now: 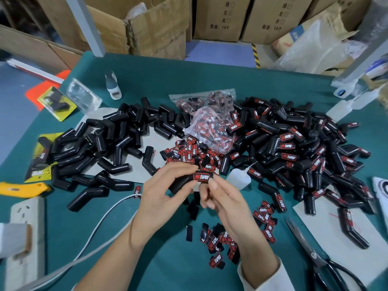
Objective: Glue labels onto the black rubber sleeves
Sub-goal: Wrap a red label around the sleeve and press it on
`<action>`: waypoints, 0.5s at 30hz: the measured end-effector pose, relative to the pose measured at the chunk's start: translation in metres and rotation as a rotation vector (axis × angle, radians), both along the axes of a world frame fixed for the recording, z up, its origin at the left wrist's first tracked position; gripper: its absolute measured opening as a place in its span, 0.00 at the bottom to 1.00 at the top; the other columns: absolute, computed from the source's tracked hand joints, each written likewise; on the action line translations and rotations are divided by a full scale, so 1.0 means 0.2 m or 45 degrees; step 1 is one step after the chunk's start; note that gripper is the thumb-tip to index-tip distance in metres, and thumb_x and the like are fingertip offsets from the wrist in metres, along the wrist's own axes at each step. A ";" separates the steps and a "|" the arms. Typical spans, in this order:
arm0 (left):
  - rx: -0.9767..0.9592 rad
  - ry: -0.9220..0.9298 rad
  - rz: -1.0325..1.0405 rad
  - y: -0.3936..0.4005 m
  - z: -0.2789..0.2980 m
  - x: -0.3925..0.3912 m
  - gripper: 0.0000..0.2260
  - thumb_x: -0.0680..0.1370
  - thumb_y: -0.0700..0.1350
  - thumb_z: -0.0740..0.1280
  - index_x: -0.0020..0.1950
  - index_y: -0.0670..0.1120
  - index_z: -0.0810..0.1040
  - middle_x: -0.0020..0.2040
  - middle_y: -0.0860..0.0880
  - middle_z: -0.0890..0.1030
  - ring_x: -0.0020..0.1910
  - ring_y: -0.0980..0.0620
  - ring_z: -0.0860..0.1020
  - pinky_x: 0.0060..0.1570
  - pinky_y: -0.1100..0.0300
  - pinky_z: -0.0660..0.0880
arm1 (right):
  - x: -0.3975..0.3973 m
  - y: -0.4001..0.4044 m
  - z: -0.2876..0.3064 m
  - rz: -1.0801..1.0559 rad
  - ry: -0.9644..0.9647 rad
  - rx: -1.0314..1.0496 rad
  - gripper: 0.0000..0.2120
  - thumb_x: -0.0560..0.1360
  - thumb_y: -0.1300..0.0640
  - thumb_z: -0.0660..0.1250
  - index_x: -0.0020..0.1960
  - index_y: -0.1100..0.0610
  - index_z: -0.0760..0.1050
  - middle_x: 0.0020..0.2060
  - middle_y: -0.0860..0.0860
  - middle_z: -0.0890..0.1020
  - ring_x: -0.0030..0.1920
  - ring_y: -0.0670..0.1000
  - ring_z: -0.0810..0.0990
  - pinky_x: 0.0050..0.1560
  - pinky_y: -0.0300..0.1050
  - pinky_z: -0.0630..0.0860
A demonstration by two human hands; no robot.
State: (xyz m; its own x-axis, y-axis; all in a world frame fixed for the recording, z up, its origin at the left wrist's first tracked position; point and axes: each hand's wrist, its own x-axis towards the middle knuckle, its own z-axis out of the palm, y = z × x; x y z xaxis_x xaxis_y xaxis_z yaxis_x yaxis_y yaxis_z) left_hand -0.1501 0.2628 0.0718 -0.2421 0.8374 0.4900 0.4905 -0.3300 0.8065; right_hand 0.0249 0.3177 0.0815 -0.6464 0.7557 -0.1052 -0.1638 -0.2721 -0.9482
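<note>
Nearest me, a scatter of loose labels lies on the green worktop by its near edge, just under my right wrist. Black scissors rest toward the near right corner, and a white power strip with its cable sits at the near left.

Above those labels I hold one black rubber sleeve in the air over the middle of the worktop. My left hand curls round the sleeve, thumb below and fingers over the top. My right hand pinches the sleeve's end, thumb pressing beside the red and black label that lies on top of it.

Just behind my right hand stands a small white squeeze bottle. A yellow cutter lies at the left edge.

Further out, unlabelled sleeves are heaped on the left half of the worktop, and labelled sleeves are heaped on the right half. Between the two heaps lie more labels and clear bags of them.

Toward the far left corner sit a yellow packaged sleeve, a clear plastic shell and a white bottle. Cardboard boxes stand beyond the far edge.
</note>
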 end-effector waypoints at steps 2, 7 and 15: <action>-0.076 -0.047 0.065 -0.01 0.00 -0.01 0.12 0.81 0.50 0.73 0.64 0.57 0.81 0.60 0.58 0.84 0.54 0.54 0.84 0.59 0.56 0.79 | 0.00 0.00 0.01 0.019 0.037 -0.027 0.14 0.87 0.48 0.60 0.48 0.51 0.79 0.40 0.50 0.79 0.32 0.46 0.68 0.40 0.38 0.69; -0.117 0.024 -0.074 0.01 -0.01 -0.04 0.14 0.81 0.52 0.73 0.65 0.58 0.77 0.60 0.60 0.80 0.57 0.55 0.82 0.59 0.62 0.76 | -0.01 -0.01 0.01 -0.050 0.037 -0.058 0.15 0.86 0.48 0.61 0.48 0.50 0.82 0.35 0.55 0.84 0.23 0.44 0.66 0.27 0.33 0.64; -0.154 -0.055 -0.087 0.01 0.01 -0.04 0.13 0.79 0.52 0.74 0.59 0.66 0.77 0.52 0.62 0.82 0.49 0.57 0.81 0.52 0.69 0.73 | -0.01 -0.02 0.04 -0.059 0.007 0.036 0.17 0.87 0.48 0.59 0.47 0.47 0.84 0.31 0.54 0.82 0.24 0.44 0.66 0.28 0.31 0.64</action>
